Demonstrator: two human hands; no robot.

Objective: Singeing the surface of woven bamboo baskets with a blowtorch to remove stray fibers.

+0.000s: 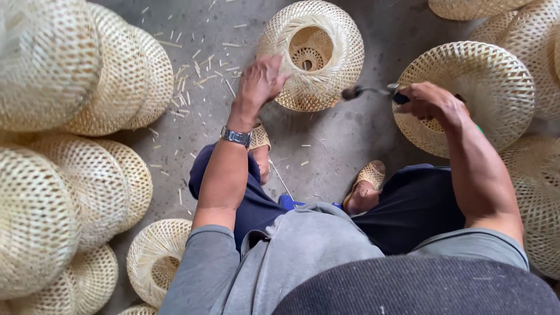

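Pale tan open-weave basket [312, 55]

**Soft, even daylight; motion blur at one tool tip**

The scene is bright and evenly lit, with no glare. Shadows on the concrete floor [338, 140] are faint and soft, pooling just under the woven basket [318, 55]. The wide lens bends the edges: the stacked baskets [46, 64] at left bulge and look slightly soft. The brush tip [352, 92] is smeared by motion. The arms and centre are sharp.
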